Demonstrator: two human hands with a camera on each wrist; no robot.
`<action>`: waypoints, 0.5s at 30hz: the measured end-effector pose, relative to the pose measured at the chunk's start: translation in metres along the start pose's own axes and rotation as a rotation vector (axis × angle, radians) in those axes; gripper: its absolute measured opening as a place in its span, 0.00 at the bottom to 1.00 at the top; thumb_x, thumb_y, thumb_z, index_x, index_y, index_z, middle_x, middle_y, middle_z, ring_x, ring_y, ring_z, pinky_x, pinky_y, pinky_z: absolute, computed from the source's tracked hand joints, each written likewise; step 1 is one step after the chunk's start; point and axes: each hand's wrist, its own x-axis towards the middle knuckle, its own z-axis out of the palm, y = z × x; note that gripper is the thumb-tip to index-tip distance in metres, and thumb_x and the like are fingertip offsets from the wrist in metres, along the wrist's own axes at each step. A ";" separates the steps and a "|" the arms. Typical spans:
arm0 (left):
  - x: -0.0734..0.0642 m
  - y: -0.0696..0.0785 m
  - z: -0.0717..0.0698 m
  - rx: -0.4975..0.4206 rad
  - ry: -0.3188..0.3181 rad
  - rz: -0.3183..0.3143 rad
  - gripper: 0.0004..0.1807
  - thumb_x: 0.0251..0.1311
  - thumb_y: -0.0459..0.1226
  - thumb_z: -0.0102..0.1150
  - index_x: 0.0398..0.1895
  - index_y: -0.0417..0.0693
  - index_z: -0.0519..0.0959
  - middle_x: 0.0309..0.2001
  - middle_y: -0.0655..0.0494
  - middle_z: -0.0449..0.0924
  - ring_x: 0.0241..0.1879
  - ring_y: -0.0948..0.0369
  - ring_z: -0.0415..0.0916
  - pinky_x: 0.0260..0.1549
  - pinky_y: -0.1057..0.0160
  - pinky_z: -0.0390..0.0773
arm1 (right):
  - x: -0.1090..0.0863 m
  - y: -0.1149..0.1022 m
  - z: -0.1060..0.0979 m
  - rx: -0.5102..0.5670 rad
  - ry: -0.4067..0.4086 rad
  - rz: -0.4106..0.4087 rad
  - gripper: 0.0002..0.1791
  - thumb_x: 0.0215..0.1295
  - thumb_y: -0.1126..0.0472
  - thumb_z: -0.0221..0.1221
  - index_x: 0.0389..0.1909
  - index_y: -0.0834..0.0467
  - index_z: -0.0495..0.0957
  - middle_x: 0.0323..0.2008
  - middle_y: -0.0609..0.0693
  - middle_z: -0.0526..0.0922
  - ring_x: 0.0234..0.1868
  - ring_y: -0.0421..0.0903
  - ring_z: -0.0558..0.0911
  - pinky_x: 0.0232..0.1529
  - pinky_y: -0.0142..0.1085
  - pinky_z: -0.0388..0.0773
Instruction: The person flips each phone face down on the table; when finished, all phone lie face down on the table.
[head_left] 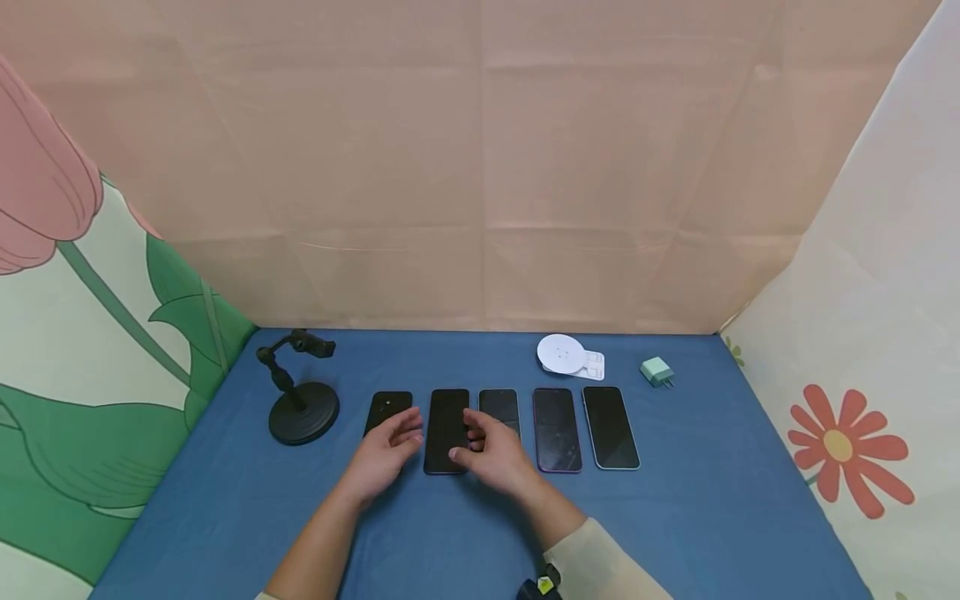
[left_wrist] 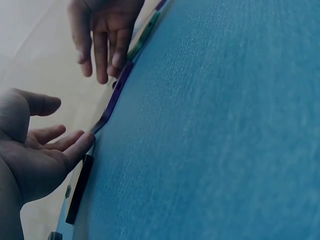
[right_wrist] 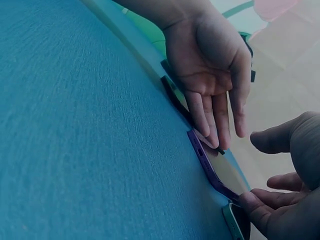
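Observation:
Several smartphones lie in a row on the blue cloth. My left hand [head_left: 387, 457], fingers loosely extended, hovers over the lower part of the leftmost black phone [head_left: 387, 405], partly hiding it. Just to its right lies a dark phone [head_left: 446, 425], whose purple edge [right_wrist: 201, 155] shows in the right wrist view. Over that phone's right side is my right hand [head_left: 497, 450], thumb and fingers apart with nothing between them; its fingertips are right at the edge. It also covers the lower part of a third phone [head_left: 498, 403]. Both palms face inward across the purple-edged phone.
Two more phones, one purple-edged [head_left: 557, 429] and one pale-edged [head_left: 611, 427], lie to the right. Behind them are a white round charger [head_left: 561, 354] and a pale green plug adapter [head_left: 656, 370]. A black jointed stand [head_left: 303, 412] is at left. Fabric walls [head_left: 480, 167] enclose the cloth [head_left: 712, 517].

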 end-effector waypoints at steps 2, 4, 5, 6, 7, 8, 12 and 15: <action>0.001 -0.001 0.001 -0.007 -0.003 0.003 0.30 0.73 0.35 0.60 0.76 0.41 0.67 0.70 0.41 0.73 0.67 0.47 0.74 0.63 0.45 0.76 | 0.000 0.000 -0.001 -0.007 0.001 0.001 0.38 0.65 0.57 0.70 0.73 0.65 0.69 0.65 0.60 0.78 0.56 0.54 0.82 0.55 0.49 0.81; 0.001 0.000 0.003 -0.020 -0.010 0.008 0.30 0.73 0.35 0.60 0.76 0.41 0.67 0.70 0.41 0.73 0.67 0.47 0.74 0.63 0.45 0.76 | -0.001 0.000 -0.001 -0.014 0.001 -0.003 0.38 0.65 0.57 0.69 0.72 0.66 0.69 0.65 0.61 0.78 0.57 0.55 0.82 0.55 0.49 0.81; 0.001 0.000 0.003 -0.026 -0.013 0.008 0.30 0.73 0.35 0.60 0.76 0.41 0.67 0.70 0.41 0.73 0.67 0.47 0.74 0.63 0.45 0.76 | 0.000 0.000 -0.002 -0.012 0.000 -0.006 0.37 0.65 0.57 0.69 0.72 0.66 0.69 0.65 0.61 0.78 0.57 0.55 0.82 0.55 0.50 0.81; 0.001 0.000 0.004 -0.036 -0.016 0.008 0.30 0.73 0.35 0.60 0.76 0.40 0.67 0.70 0.40 0.73 0.67 0.46 0.74 0.63 0.45 0.76 | -0.001 0.000 -0.002 -0.011 -0.001 -0.001 0.38 0.65 0.57 0.69 0.72 0.66 0.69 0.65 0.61 0.78 0.57 0.55 0.82 0.56 0.50 0.81; 0.001 0.001 0.004 -0.043 -0.017 0.006 0.30 0.73 0.35 0.60 0.76 0.40 0.67 0.70 0.40 0.73 0.67 0.46 0.74 0.63 0.45 0.76 | -0.001 -0.001 -0.002 -0.010 -0.003 0.004 0.37 0.65 0.57 0.69 0.73 0.66 0.69 0.65 0.61 0.78 0.57 0.55 0.82 0.56 0.50 0.81; 0.002 0.001 0.005 -0.050 -0.018 0.005 0.30 0.73 0.35 0.60 0.76 0.40 0.67 0.70 0.40 0.73 0.67 0.46 0.74 0.63 0.45 0.76 | 0.000 -0.001 -0.002 -0.007 -0.005 0.006 0.37 0.65 0.58 0.69 0.73 0.66 0.69 0.65 0.61 0.78 0.57 0.55 0.82 0.57 0.50 0.81; 0.001 0.002 0.006 -0.063 -0.018 0.001 0.30 0.73 0.34 0.59 0.76 0.39 0.66 0.70 0.40 0.72 0.67 0.46 0.74 0.64 0.45 0.75 | -0.001 -0.004 -0.003 0.000 -0.007 0.009 0.37 0.65 0.58 0.69 0.73 0.65 0.69 0.65 0.61 0.78 0.58 0.55 0.83 0.58 0.51 0.81; 0.001 0.002 0.006 -0.061 -0.025 -0.005 0.30 0.74 0.34 0.58 0.77 0.40 0.66 0.71 0.41 0.72 0.68 0.47 0.73 0.64 0.45 0.75 | -0.001 -0.004 -0.003 -0.004 -0.010 0.004 0.38 0.65 0.57 0.69 0.73 0.65 0.69 0.65 0.61 0.78 0.58 0.55 0.83 0.58 0.51 0.81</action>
